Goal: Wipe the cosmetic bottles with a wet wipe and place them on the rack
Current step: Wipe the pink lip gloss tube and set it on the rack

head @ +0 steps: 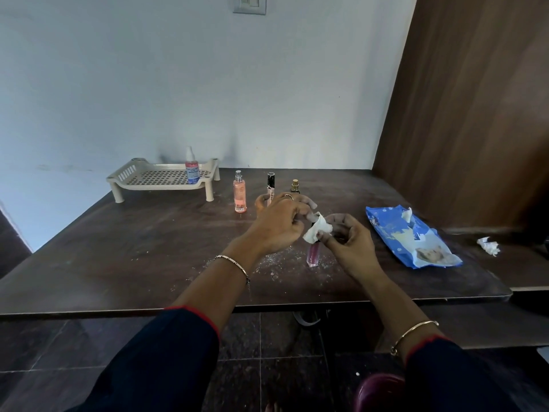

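Mid-wipe: R hand [347,237] pinches wet wipe [315,231] round pink lip-gloss tube [313,254], upright at mid-table [148,248]. L hand [276,226] curls at its top; can't tell if gripping. Next, prob.: lift tube past pink mist btl [240,193] to rack [118,177], beside spray btl [192,169].

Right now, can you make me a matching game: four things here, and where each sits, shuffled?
Things: 1 blue-label bottle; 2 pink tube; 3 wipe pack; 4 peach bottle.
Places: A on table, right of rack; B on rack; C between left hand and right hand, wipe round top; D flat, at right.
Pairs: 1-B, 2-C, 3-D, 4-A.
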`<state>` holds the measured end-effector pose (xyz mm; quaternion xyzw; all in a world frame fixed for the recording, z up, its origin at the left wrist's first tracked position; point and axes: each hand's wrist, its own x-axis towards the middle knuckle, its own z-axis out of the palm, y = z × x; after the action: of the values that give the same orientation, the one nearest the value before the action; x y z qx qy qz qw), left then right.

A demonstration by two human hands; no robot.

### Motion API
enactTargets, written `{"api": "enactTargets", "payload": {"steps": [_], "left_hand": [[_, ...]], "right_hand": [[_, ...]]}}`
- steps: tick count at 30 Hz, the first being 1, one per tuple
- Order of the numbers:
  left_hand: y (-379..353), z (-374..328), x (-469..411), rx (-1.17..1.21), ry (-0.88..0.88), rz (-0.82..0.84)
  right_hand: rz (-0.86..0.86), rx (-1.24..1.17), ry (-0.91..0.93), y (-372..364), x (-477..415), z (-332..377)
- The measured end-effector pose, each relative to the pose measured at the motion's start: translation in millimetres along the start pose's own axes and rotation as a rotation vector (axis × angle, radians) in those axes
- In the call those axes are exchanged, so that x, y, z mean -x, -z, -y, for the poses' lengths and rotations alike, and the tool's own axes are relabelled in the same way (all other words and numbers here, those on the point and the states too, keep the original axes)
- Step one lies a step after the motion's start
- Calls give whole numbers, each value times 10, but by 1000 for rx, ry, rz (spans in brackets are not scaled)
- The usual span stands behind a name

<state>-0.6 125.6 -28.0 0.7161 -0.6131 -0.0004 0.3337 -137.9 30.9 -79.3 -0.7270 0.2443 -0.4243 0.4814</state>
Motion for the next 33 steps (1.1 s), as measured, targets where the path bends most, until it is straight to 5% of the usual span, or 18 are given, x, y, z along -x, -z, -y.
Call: {"api": "enactTargets", "payload": {"steps": [9,15,23,33], "left_hand": [[-62,21,-70,3,39,-9],[-91,41,-76,3,37,-24],[-111,-10,-56,4,42,-73],[-150,-64,-70,-27,7,-110]], "right_hand": [[-136,181,24,-26,126,39],[23,519,-251,119,258,-109],[-119,229,-71,95,156,100],[-175,683,-176,-115,226,63]]}}
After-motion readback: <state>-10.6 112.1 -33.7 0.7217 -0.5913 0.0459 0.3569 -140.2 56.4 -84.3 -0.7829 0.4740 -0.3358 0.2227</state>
